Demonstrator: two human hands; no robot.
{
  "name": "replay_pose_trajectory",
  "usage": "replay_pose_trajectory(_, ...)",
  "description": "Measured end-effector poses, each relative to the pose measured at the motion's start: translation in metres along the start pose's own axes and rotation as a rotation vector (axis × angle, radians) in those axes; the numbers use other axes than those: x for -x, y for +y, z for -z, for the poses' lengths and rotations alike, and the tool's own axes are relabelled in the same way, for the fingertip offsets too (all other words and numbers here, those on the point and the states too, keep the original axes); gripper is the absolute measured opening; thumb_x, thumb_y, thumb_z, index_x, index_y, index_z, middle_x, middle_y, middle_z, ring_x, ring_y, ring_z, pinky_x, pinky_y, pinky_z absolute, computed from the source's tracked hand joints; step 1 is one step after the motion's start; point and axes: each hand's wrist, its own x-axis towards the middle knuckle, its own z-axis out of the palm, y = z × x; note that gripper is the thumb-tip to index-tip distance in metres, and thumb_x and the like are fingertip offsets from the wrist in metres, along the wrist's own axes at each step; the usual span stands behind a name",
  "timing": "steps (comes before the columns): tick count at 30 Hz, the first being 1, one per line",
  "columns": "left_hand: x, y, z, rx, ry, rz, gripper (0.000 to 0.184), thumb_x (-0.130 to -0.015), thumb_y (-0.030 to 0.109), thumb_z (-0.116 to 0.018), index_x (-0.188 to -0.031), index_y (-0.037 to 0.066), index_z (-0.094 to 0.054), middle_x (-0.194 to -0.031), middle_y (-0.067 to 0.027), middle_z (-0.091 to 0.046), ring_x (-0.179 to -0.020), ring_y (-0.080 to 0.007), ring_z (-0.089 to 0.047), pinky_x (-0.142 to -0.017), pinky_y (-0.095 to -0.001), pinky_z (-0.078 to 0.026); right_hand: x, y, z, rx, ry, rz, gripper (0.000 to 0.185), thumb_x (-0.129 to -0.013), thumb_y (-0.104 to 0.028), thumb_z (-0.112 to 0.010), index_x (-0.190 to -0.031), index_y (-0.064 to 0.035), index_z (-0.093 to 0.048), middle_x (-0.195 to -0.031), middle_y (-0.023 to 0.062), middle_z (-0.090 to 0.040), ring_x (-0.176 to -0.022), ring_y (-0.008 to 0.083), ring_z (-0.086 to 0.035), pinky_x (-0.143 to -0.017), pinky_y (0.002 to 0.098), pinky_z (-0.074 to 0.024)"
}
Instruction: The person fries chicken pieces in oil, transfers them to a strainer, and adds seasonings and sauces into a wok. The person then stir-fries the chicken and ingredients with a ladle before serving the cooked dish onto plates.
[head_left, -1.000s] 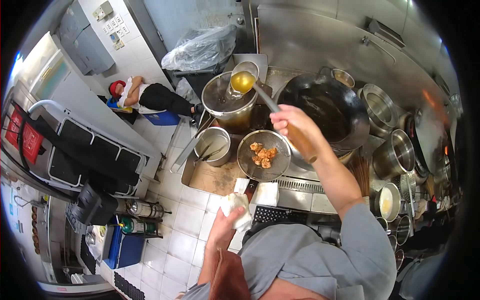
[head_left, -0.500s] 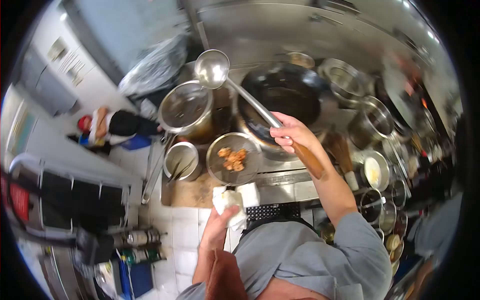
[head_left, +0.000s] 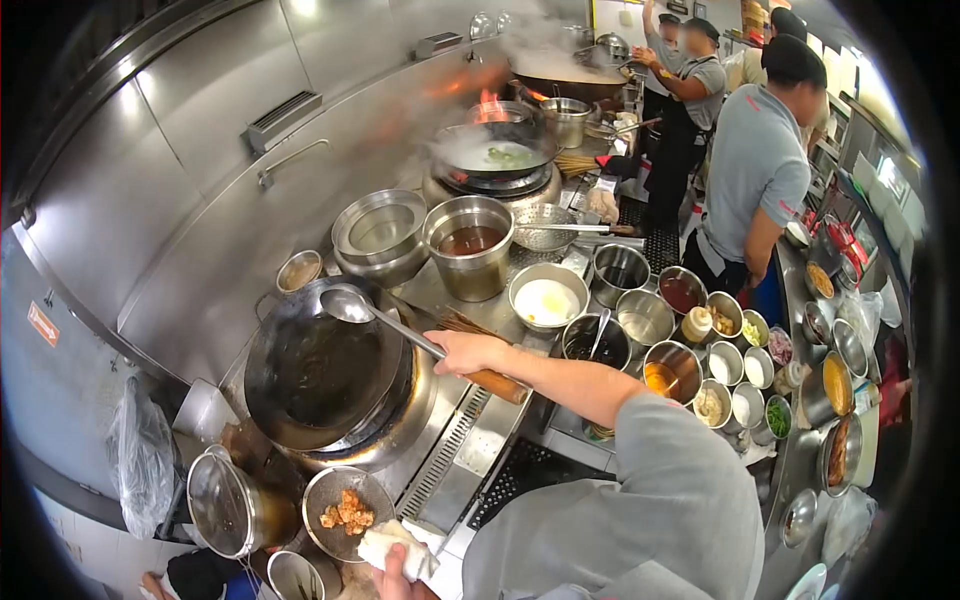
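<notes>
My right hand (head_left: pixel 468 353) is closed round the handle of a long metal ladle (head_left: pixel 402 332) with a wooden grip. The ladle's bowl is over the near part of a dark wok (head_left: pixel 318 385), which has a shiny, oily inside. My left hand (head_left: pixel 396 575), at the bottom edge, is closed on a folded white cloth (head_left: pixel 392 547). The cloth lies against the rim of a round strainer (head_left: pixel 378 488) holding several browned fried pieces (head_left: pixel 347 512). Whether a strainer handle lies inside the cloth is hidden.
A pot of brown liquid (head_left: pixel 470 240), a white-filled bowl (head_left: pixel 549 300) and several sauce pots (head_left: pixel 680 290) stand to the right. A flaming, steaming wok (head_left: pixel 500 150) is further back. A co-worker (head_left: pixel 757 170) stands at the right counter. A lidded-looking pot (head_left: pixel 222 505) stands left.
My view has swung to the right, bringing the co-workers and sauce pots into sight. The ladle has come over the wok from beyond the left pot. Both hands keep their hold.
</notes>
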Motion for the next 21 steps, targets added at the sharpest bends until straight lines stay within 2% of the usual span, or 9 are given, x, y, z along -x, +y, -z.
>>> replay_pose_trajectory(4, -0.009, 0.002, -0.009, 0.018, -0.005, 0.035, 0.045, -0.089, 0.023, -0.059, -0.129, 0.007, -0.048, -0.098, -0.0113, -0.058, -0.087, -0.0217, -0.054, -0.072, -0.0326, -0.045, -0.001, 0.013, -0.004, -0.045, -0.008, 0.053, 0.058, -0.08, -0.01, -0.061, -0.132, -0.002, -0.038, -0.073, 0.0061, -0.054, -0.053, 0.0138, -0.052, -0.047, 0.0306, -0.044)
replay_pose_trajectory(9, -0.013, -0.018, 0.004, 0.056, 0.017, 0.112, 0.043, -0.092, 0.025, -0.057, -0.13, 0.006, -0.048, -0.102, -0.0122, -0.058, -0.096, -0.0221, -0.052, -0.084, -0.0328, -0.043, -0.009, 0.019, -0.012, -0.186, -0.194, 0.005, 0.034, -0.082, -0.012, -0.063, -0.111, 0.0002, -0.05, -0.07, 0.0016, -0.051, -0.055, 0.0085, -0.05, -0.05, 0.0247, -0.0431)
replay_pose_trajectory(11, 0.01, 0.004, -0.025, 0.226, 0.143, 0.078, 0.042, -0.093, 0.025, -0.057, -0.129, 0.005, -0.048, -0.1, -0.0128, -0.058, -0.095, -0.0213, -0.052, -0.086, -0.0325, -0.042, -0.013, 0.018, -0.019, -0.546, -0.315, -0.061, 0.014, -0.082, -0.007, -0.062, -0.087, -0.003, -0.049, -0.067, 0.0023, -0.052, -0.051, 0.009, -0.05, -0.042, 0.0255, -0.0412)
replay_pose_trajectory(12, 0.018, 0.013, -0.037, 0.231, 0.154, 0.082, 0.042, -0.093, 0.025, -0.057, -0.129, 0.005, -0.048, -0.1, -0.0128, -0.058, -0.095, -0.0213, -0.052, -0.086, -0.0325, -0.042, -0.011, 0.016, -0.022, -0.546, -0.327, -0.064, 0.014, -0.082, -0.007, -0.062, -0.087, -0.003, -0.049, -0.067, 0.0023, -0.052, -0.051, 0.009, -0.05, -0.042, 0.0255, -0.0412)
replay_pose_trajectory(14, 0.029, 0.021, -0.049, 0.256, 0.16, -0.042, 0.037, -0.092, 0.026, -0.058, -0.122, 0.005, -0.055, -0.098, -0.014, -0.06, -0.089, -0.0217, -0.055, -0.081, -0.035, -0.045, 0.001, 0.004, -0.028, -1.048, -0.263, -0.09, 0.009, -0.085, -0.006, -0.059, -0.081, -0.0051, -0.051, -0.068, -0.0006, -0.051, -0.053, 0.0056, -0.048, -0.044, 0.0207, -0.0388)
replay_pose_trajectory(16, 0.021, 0.013, -0.042, 0.271, 0.14, -0.085, 0.04, -0.089, 0.022, -0.059, -0.123, 0.004, -0.052, -0.101, -0.0138, -0.06, -0.088, -0.0231, -0.058, -0.076, -0.0367, -0.048, -0.003, -0.008, -0.022, -1.047, -0.339, -0.154, 0.01, -0.087, -0.006, -0.056, -0.08, -0.0061, -0.049, -0.068, -0.0022, -0.048, -0.053, 0.0023, -0.045, -0.045, 0.0164, -0.0364)
replay_pose_trajectory(18, 0.016, -0.003, -0.032, 0.296, 0.117, -0.167, 0.047, -0.083, 0.012, -0.06, -0.126, 0.002, -0.046, -0.105, -0.0135, -0.06, -0.086, -0.0258, -0.064, -0.067, -0.04, -0.055, -0.015, -0.014, -0.023, -1.336, -0.588, -0.371, 0.011, -0.09, -0.006, -0.052, -0.08, -0.0059, -0.046, -0.07, -0.0023, -0.046, -0.052, 0.0003, -0.043, -0.045, 0.0145, -0.0352)
replay_pose_trajectory(20, 0.018, -0.009, -0.031, 0.322, 0.175, -0.187, 0.045, -0.084, 0.013, -0.06, -0.126, 0.002, -0.046, -0.104, -0.0127, -0.061, -0.086, -0.0252, -0.065, -0.067, -0.0393, -0.055, -0.007, -0.025, -0.019, -1.451, -0.593, -0.363, 0.012, -0.092, -0.005, -0.047, -0.081, -0.0053, -0.044, -0.068, -0.0033, -0.043, -0.051, -0.0001, -0.041, -0.043, 0.0125, -0.0331)
replay_pose_trajectory(21, 0.023, -0.006, -0.031, 0.38, 0.19, -0.143, 0.044, -0.083, 0.008, -0.061, -0.124, 0.002, -0.048, -0.106, -0.0107, -0.061, -0.09, -0.0228, -0.063, -0.073, -0.0364, -0.053, -0.015, -0.018, -0.02, -1.531, -0.673, -0.399, 0.01, -0.092, -0.004, -0.047, -0.083, -0.004, -0.043, -0.069, -0.003, -0.042, -0.05, 0.0001, -0.041, -0.042, 0.0129, -0.0335)
